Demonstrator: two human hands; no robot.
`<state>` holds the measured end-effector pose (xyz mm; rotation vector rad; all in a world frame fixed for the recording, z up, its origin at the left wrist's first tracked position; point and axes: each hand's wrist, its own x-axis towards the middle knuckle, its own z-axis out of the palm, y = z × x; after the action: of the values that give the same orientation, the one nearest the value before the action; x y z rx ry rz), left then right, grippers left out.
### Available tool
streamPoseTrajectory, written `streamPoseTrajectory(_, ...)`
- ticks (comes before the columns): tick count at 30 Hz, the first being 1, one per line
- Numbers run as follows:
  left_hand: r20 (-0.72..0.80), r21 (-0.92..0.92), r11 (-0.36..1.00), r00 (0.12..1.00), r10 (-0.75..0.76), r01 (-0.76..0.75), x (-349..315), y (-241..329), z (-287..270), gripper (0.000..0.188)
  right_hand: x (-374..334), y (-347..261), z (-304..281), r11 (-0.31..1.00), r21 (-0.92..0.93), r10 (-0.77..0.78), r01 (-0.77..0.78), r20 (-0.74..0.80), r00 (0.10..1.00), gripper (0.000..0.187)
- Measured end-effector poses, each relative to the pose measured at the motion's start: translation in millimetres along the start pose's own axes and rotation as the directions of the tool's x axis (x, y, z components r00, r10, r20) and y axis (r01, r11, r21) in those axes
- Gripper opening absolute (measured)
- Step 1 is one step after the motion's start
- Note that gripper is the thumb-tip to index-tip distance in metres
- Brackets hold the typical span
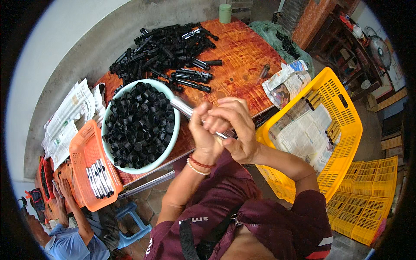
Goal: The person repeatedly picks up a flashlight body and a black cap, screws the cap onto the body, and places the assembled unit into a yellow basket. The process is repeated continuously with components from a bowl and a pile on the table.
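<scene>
My left hand point(205, 131), with a red and a white bead bracelet at its wrist, is closed round a silver metal tube point(183, 106), perhaps a flashlight body. The tube slants up and left toward the bowl's rim, its far part blurred. My right hand point(241, 127) curls round the tube's near end, its fingers close against my left hand; what lies under its palm is hidden. Left of my hands, a pale green bowl point(177, 130) is heaped with small black ring-like caps point(139, 125). Beyond it lies a pile of black tubular parts point(160, 56) on the red-brown table point(242, 52).
An orange basket point(80, 149) holds several silver tubes point(99, 178). At right, a yellow crate point(353, 125) contains newspaper and dark-and-yellow tubes point(333, 131); more yellow crates point(364, 199) stand below. A person in blue point(78, 242) works at lower left near a blue stool point(138, 225).
</scene>
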<state>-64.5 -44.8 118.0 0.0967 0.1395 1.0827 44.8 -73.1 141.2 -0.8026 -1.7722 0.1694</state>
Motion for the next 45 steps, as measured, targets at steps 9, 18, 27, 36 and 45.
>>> streamPoseTrajectory(9,0.119,-0.183,0.983,0.992,0.033,-0.01,7,13,-21,0.028,-1,19,13,0.84,0.359,0.419,-0.407,0.047,0.907,0.057)
streamPoseTrajectory(18,0.172,-0.332,0.942,0.979,0.111,-0.048,7,52,-36,0.038,-23,16,9,0.913,-0.012,0.384,-0.409,0.372,0.845,0.02)
streamPoseTrajectory(27,0.101,-0.159,0.978,0.983,0.152,-0.135,11,45,-39,0.037,-29,19,18,0.956,-0.16,0.291,-0.247,0.39,0.874,0.027)
streamPoseTrajectory(36,0.102,0.666,0.562,0.807,0.582,-0.49,25,11,-36,0.027,-18,72,5,0.803,0.09,0.57,-0.589,0.176,0.803,0.027)
streamPoseTrajectory(45,0.405,0.903,-0.077,0.775,0.486,-0.423,72,-23,-102,0.02,-34,95,4,0.764,0.171,0.638,-0.622,-0.062,0.767,0.035)
